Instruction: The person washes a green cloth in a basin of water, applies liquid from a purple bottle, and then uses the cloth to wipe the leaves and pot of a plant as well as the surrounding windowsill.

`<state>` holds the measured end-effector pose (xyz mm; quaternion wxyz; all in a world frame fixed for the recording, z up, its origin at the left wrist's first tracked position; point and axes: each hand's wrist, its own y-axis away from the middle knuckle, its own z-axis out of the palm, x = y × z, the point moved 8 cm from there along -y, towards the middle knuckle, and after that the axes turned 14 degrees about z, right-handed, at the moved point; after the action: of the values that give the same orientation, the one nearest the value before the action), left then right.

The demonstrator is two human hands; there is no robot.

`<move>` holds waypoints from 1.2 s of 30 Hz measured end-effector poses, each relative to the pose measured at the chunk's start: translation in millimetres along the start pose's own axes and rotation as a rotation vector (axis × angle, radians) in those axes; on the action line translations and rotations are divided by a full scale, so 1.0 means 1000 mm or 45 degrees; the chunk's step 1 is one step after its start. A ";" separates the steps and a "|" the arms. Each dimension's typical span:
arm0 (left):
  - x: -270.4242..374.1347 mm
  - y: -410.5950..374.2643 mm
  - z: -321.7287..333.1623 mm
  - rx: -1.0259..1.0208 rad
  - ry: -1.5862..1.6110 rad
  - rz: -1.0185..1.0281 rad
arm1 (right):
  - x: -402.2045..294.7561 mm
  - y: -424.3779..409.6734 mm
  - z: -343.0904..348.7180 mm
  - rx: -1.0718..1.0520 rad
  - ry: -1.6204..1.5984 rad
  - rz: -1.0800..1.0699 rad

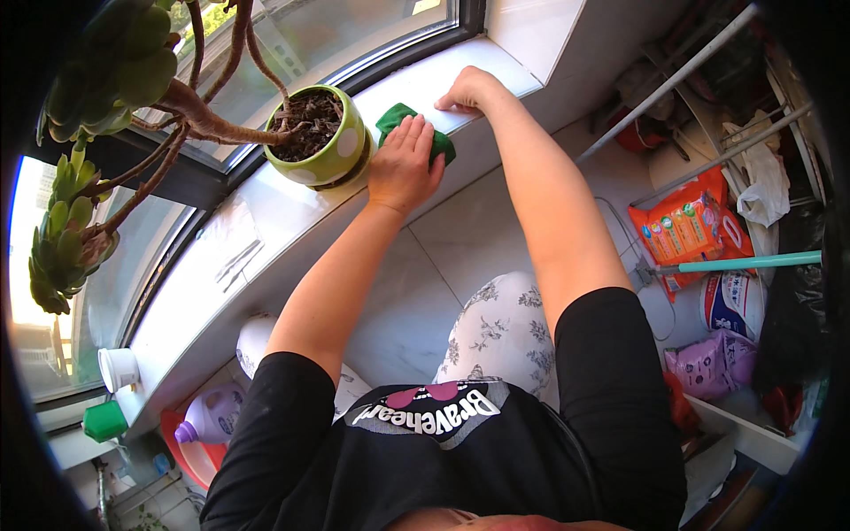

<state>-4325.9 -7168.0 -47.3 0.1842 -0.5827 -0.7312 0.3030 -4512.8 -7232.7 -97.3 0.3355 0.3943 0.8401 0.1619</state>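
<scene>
My left hand [406, 166] lies flattened over a folded green cloth [396, 116] on the white windowsill [425, 78], its fingers pressing the cloth near the sill's front edge. Just left of it stands a green flowerpot with pale dots [319, 169], holding dark soil and a woody, branching succulent [219, 129]. Farther right along the sill is my right hand [470, 89], fingers curled in and fingertips down at the surface. Nothing shows in it; its palm is hidden.
A white tub [118, 369] and a green container [104, 421] stand at the sill's far left. Below is a purple detergent bottle [211, 413] by a red basin [174, 441]. At right are a metal rack [671, 83], an orange packet [684, 229] and a turquoise pole [750, 261].
</scene>
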 end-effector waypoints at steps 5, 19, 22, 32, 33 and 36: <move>-0.009 0.006 -0.002 -0.019 -0.025 -0.008 | -0.005 0.028 -0.009 -0.109 0.011 0.051; -0.003 0.004 0.003 -0.032 0.046 -0.014 | -0.006 -0.013 -0.016 0.131 -0.074 0.068; -0.004 0.002 0.002 -0.006 0.033 0.006 | -0.009 -0.017 -0.016 0.135 -0.041 0.038; -0.003 0.001 -0.001 0.000 0.009 0.012 | -0.008 -0.015 -0.010 -0.052 -0.056 0.185; -0.002 0.001 -0.001 0.004 0.024 0.012 | -0.007 -0.017 -0.012 -0.031 -0.083 0.191; -0.002 0.001 0.000 0.015 0.017 0.016 | -0.002 -0.029 -0.016 0.030 -0.125 0.206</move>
<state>-4324.8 -7169.6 -47.2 0.1905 -0.5883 -0.7244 0.3046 -4539.2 -7253.2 -100.4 0.3572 0.4724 0.7899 0.1590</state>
